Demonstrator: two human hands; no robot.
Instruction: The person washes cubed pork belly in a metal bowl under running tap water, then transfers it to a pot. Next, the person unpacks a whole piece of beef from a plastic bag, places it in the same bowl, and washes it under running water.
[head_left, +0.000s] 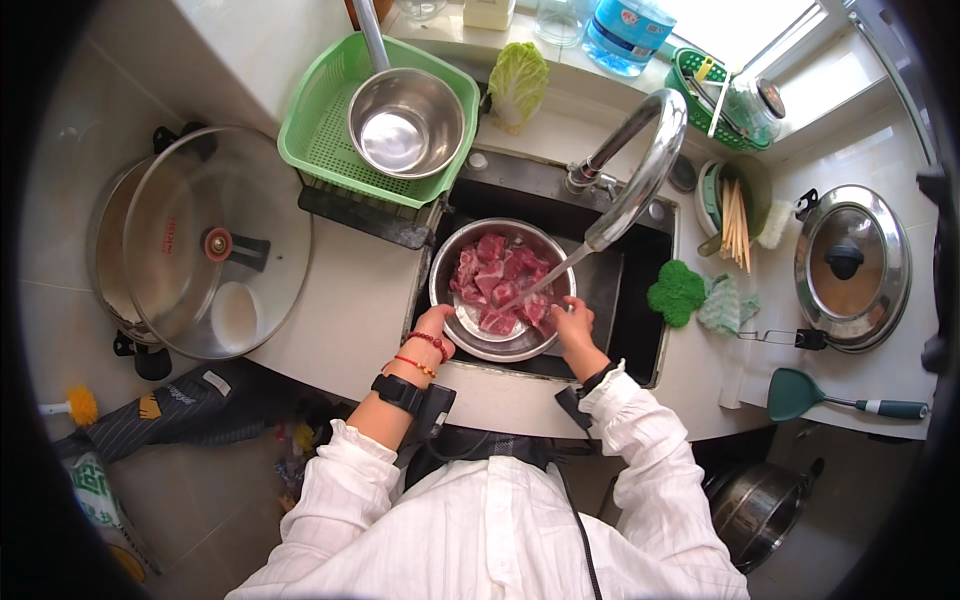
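Observation:
A stainless steel bowl (491, 349) sits in the black sink (637, 330) with chunks of raw red meat (490, 279) in it. Water (544, 280) streams from the chrome faucet (660, 161) onto the meat. My left hand (435, 326) grips the near left side of the bowl's rim, its fingertips partly hidden. On the opposite side, my right hand (575, 328) holds the rim with the thumb toward the inside.
Left of the sink, a green plastic basket (311, 135) holds a steel saucepan (405, 127). A large pot with a glass lid (255, 307) stands further left. Cabbage leaves (519, 86) lean behind the sink. At right are a green scrubber (676, 293), a lidded pan (851, 255) and a spatula (795, 394).

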